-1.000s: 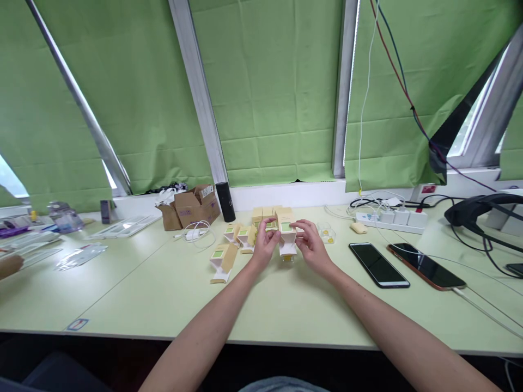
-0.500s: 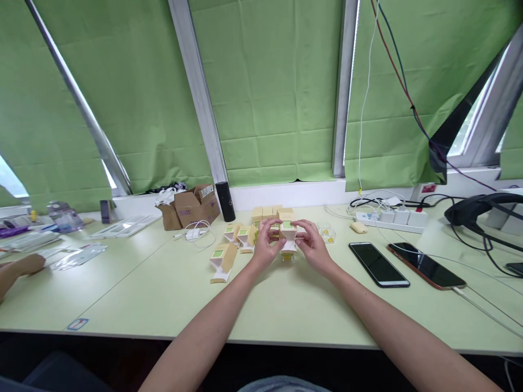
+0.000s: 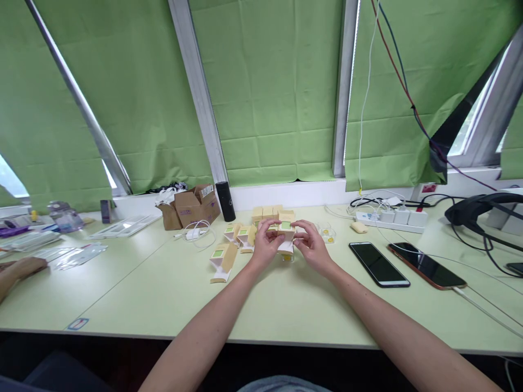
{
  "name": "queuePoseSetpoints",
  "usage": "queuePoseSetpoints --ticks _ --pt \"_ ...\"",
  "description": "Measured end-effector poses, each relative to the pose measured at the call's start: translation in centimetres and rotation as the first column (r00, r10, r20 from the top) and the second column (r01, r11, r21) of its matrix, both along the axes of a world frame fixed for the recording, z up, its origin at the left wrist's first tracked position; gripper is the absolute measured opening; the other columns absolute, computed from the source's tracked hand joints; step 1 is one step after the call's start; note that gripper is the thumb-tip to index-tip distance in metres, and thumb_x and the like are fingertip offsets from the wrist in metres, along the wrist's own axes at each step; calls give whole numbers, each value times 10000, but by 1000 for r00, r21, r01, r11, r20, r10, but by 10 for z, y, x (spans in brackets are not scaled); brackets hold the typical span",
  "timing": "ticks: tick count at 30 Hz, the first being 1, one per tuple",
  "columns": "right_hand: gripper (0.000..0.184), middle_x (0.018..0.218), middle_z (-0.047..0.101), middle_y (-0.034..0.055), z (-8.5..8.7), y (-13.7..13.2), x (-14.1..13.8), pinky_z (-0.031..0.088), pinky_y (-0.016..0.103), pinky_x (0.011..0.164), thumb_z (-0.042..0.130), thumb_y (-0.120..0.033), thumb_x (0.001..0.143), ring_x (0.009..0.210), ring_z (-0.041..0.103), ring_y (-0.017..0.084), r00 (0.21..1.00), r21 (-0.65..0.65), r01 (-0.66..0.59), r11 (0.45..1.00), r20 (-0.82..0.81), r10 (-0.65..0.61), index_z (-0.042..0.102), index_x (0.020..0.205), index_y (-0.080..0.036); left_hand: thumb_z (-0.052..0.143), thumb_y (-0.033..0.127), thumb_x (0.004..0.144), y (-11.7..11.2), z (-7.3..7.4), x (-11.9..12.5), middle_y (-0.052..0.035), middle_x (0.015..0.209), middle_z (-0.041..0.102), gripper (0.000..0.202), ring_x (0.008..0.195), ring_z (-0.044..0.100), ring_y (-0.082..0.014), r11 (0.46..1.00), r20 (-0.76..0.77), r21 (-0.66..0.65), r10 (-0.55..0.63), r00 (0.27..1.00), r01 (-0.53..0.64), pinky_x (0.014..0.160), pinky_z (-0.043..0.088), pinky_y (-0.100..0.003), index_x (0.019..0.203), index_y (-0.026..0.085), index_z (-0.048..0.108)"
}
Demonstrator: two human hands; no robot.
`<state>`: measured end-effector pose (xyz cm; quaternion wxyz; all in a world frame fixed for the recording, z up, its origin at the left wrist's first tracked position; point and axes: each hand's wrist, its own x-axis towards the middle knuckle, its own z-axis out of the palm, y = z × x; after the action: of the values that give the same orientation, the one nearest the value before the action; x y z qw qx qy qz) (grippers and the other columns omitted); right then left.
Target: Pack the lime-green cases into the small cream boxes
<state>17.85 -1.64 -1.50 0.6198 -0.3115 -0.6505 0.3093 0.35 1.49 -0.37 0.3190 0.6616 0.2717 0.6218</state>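
Note:
Between both hands is a small cream cardboard box (image 3: 287, 231) with a green patch on its top and a white flap folded out at the front. My left hand (image 3: 267, 243) grips its left side, and my right hand (image 3: 311, 245) grips the right side. Just under the flap sits a small clear container (image 3: 287, 257) with something yellow in it. To the left stand similar small boxes (image 3: 223, 260) with their flaps out. Behind my hands is a row of closed cream boxes (image 3: 266, 213). Clear round containers (image 3: 328, 234) with yellow contents lie beyond my right hand.
Two phones (image 3: 378, 264) lie to the right, before a power strip (image 3: 388, 220) and a headset (image 3: 482, 218). A brown carton (image 3: 198, 206), a black cylinder (image 3: 225, 201) and a white charger (image 3: 193, 234) are at the back left. Another person's hand (image 3: 28, 269) rests at far left.
The held box has tipped slightly, its white flap now lower and nearer the clear container. Both hands have shifted a little. The other person's hand has moved slightly right.

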Motion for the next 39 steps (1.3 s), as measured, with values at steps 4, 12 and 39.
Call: queuePoseSetpoints --ticks 4,12,39 --pt "361 1410 485 95 -1 1 0 640 421 875 623 -273 884 955 698 193 1000 10 -9 1000 1 9 635 1244 -303 772 186 802 1 -2 0 -66 1274 531 353 863 674 -131 1000 -7 -3 -8 1000 8 798 615 -304 1140 244 687" --pt "328 1385 516 94 0 3 1 641 398 826 653 -343 903 935 712 190 1000 -1 6 1000 -22 -6 641 1229 -302 847 368 803 -1 -2 -2 -87 1342 536 453 848 673 -136 996 -17 -29 -81 997 81 807 595 -312 1204 248 673" --pt "296 1293 615 79 -7 16 2 597 317 677 722 -350 831 858 721 183 984 -103 84 991 -147 -99 678 1113 -272 783 478 881 -5 -7 -2 -139 1490 385 690 1071 652 -222 980 -206 -17 -199 958 200 1009 541 -411 1464 279 471"
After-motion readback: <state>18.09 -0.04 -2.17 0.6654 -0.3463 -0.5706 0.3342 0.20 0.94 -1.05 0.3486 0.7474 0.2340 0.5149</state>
